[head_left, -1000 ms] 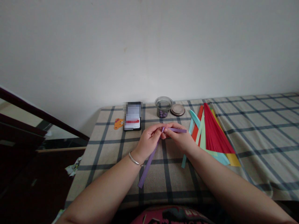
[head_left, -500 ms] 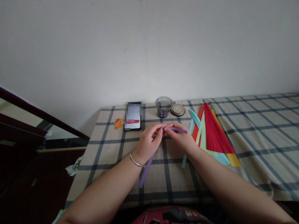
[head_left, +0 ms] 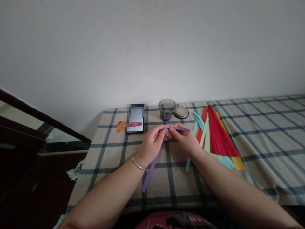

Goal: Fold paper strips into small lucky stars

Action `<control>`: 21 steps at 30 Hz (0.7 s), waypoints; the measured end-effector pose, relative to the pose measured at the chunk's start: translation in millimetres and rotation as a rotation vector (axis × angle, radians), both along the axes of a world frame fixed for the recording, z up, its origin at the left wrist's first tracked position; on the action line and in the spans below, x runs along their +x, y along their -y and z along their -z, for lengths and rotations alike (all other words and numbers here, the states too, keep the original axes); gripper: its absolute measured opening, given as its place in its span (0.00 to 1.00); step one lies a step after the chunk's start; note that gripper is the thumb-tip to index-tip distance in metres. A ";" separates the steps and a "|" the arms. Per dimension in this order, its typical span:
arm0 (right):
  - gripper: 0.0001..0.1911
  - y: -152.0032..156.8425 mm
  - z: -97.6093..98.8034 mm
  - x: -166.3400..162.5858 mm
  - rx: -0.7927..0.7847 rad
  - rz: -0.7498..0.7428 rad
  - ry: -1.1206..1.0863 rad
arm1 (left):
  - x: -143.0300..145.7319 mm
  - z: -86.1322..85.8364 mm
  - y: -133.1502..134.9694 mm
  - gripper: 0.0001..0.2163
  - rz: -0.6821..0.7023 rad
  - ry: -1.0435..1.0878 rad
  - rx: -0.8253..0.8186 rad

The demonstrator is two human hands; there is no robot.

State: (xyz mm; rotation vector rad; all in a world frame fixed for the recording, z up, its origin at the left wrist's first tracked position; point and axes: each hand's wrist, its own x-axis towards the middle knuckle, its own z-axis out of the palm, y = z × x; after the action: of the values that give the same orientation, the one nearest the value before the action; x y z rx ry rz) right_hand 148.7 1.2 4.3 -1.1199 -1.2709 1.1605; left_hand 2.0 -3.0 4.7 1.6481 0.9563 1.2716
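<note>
Both hands meet over the middle of the table, pinching one purple paper strip. My left hand is closed on a small folded part of it between thumb and forefinger. From beneath that hand a long tail of the strip slants down toward me. My right hand is closed on the strip just right of the fold, and a short end sticks out over its fingers to the right. Behind the hands stands a clear plastic cup with several small purple pieces at its bottom.
A round lid lies right of the cup. Fanned paper strips, with red ones on top, lie at the right. A phone or tablet stands at the left beside an orange bear cutout. A checked cloth covers the table.
My fingertips have parted slightly, the right hand shifting a little to the right. More of the folded purple part shows between them now.
</note>
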 end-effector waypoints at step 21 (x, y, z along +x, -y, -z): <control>0.15 0.7 1.3 -3.6 -0.140 -0.101 -0.323 | 1.0 -2.2 2.2 0.10 0.081 0.095 -0.077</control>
State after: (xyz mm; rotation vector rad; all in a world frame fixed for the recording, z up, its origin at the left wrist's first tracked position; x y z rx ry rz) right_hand 145.1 0.6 3.1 -0.9295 -1.0173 1.4593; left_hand 2.9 -5.3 6.9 1.5384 0.8620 1.2325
